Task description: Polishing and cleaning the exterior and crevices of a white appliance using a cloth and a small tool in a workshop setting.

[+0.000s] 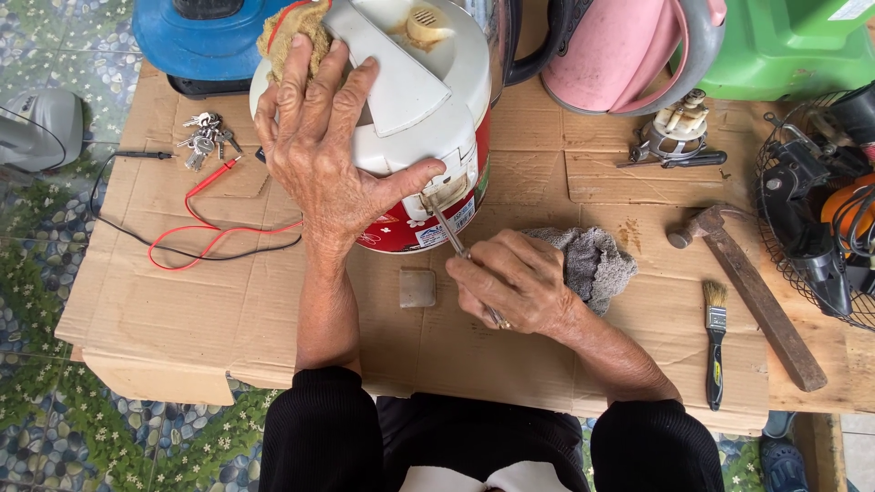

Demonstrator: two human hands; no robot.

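Floor: blue and green flowered tiles are seen under a low table covered with flat brown cardboard.
Big things at the back: a blue machine, a pink kettle and a green box are cut off by the top edge.
Fan: a black wire fan cage is cut off at the right.
Rice cooker: the white and red rice cooker is stood in the middle, just past both hands.
Left hand: the left hand is spread wide over the cooker's lid, and a yellow sponge is pinned under the fingertips.
Right hand: the right hand is closed around a thin metal tool.
Tool line: the tool is pointed up and to the left, from the right hand to the latch at the cooker's front; the right hand is nearer to the latch.
Small things: a grey rag, a hammer, a paintbrush, red and black wires, keys and a small square plate are laid around.
Hard to see: the tool's handle is hidden inside the fist, and its tip cannot be made out.
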